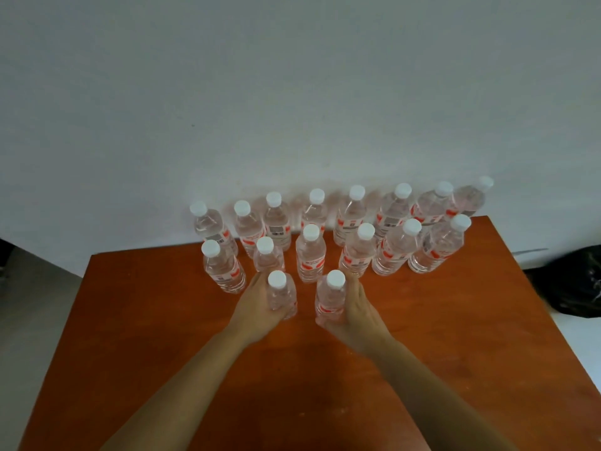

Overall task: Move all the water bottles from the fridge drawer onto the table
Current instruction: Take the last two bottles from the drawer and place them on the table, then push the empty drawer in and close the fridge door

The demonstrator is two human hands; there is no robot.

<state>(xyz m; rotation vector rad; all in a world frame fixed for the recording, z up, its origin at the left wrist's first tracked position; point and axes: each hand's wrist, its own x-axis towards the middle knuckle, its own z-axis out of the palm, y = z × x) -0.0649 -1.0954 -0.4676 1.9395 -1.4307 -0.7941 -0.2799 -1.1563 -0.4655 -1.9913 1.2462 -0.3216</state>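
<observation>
Left grip (257, 307) and right grip (361, 315) each clamp a water bottle at the table (455, 320).
The left bottle (282, 296) and right bottle (330, 297) are upright, side by side but apart, near the table's middle. Fourteen more bottles (310, 255) stand in two rows toward the table's far edge.

Clear, white-capped water bottles (310, 255) with red labels stand upright in two rows at the far edge of the orange-brown table (455, 320), mid-frame. Just in front, at centre frame, my left hand (257, 307) grips the upright front-left bottle (282, 296) and my right hand (357, 315) grips the front-right bottle (330, 297).
</observation>
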